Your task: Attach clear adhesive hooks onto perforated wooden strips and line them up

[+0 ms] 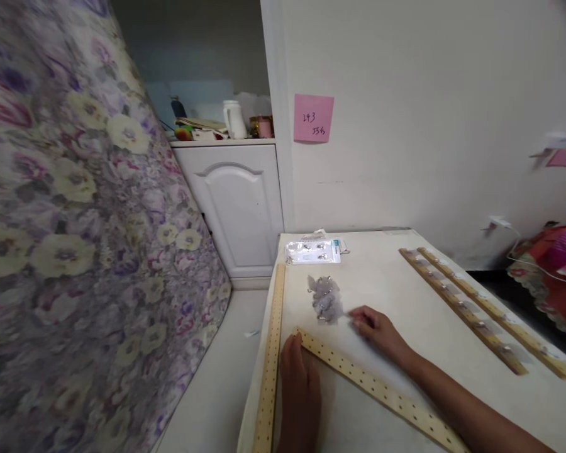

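My left hand [298,384] rests palm down on the white table [405,296], fingers flat, its tips touching the near end of a slanted perforated wooden strip [382,390]. My right hand [377,328] lies just past that strip, with its fingers curled and reaching toward a small heap of clear bags with metal hooks [325,300]. What the fingertips pinch is too blurred to name. Another perforated wooden strip [270,358] runs along the table's left edge.
Two wooden strips with hooks fitted [481,311] lie side by side at the right. A blister pack of hooks [312,251] sits at the table's far edge. A flowered mattress [75,239] leans at left beside a white cabinet [238,201]. A pink note [312,117] hangs on the wall.
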A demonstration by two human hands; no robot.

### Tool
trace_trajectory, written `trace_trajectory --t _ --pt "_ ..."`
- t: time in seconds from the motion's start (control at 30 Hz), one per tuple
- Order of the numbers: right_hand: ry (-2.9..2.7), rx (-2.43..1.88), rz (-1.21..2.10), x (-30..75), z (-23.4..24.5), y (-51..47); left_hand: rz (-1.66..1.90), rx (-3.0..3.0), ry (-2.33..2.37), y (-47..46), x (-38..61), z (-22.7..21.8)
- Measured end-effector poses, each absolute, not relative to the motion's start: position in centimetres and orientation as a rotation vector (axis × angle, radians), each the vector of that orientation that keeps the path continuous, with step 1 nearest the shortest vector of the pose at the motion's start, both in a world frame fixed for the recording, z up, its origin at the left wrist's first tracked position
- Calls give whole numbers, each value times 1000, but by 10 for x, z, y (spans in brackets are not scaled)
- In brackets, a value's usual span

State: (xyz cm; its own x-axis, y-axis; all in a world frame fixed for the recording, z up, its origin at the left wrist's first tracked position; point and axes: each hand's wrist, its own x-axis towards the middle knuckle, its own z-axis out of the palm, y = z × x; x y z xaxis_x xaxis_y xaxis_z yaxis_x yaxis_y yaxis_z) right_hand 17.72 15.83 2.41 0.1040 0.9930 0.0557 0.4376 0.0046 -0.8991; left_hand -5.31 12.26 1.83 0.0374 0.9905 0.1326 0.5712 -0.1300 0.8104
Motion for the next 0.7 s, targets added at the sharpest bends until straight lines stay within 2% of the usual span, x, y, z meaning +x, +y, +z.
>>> trace_trajectory --t 0.13,0.3,0.7 --pt "-1381 -1702 694 163 8 193 997 1770 1561 118 -55 22" --pt "-1342 -1787 654 159 5 206 1010 1774 1546 119 -53 24" --pt "-1205 -1577 915 169 -1 207 1010 1830 1552 122 -54 18"
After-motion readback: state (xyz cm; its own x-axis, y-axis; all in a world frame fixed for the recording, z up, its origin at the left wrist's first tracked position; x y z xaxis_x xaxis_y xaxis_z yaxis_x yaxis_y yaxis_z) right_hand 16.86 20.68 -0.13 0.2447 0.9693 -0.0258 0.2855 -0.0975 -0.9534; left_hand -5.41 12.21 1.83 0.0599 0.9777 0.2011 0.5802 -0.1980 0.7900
